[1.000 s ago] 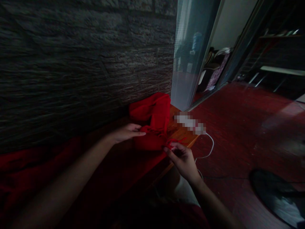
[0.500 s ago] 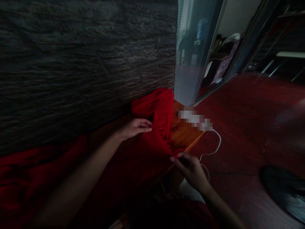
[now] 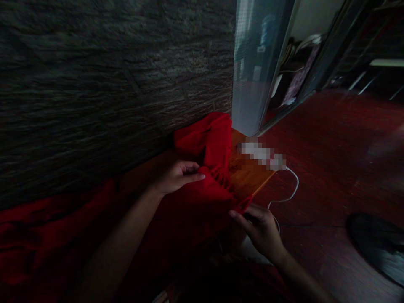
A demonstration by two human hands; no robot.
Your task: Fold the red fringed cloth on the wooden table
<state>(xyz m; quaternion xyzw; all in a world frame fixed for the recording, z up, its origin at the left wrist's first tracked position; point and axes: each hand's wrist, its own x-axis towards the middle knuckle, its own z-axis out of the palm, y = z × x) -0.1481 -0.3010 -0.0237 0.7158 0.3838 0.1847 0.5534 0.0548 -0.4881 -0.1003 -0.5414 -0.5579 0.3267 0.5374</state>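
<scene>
A red scarf (image 3: 192, 206) with a fringed end lies along a wooden bench (image 3: 252, 179). One fringed corner is pinched between the thumb and fingers of my left hand (image 3: 179, 179). At the other corner of the same end, near the bench's front edge, my right hand (image 3: 263, 227) grips the fringe between thumb and fingers. The edge stretches between both hands. Beyond it, another folded part of the red cloth (image 3: 217, 134) lies against the wall, its fringe hanging toward me. Darkness hides much of the cloth near my body.
A dark stone-textured wall (image 3: 120, 84) runs behind the bench. A blurred white object (image 3: 261, 153) with a white cord (image 3: 296, 185) lies at the bench's far end. A glass door panel (image 3: 252, 71) stands beyond. A round dark base (image 3: 375, 248) rests on the red floor (image 3: 322, 168).
My right hand has shifted slightly right and down with its corner. My left hand has closed on the near corner, and the fringed edge between the hands looks straighter and lifted.
</scene>
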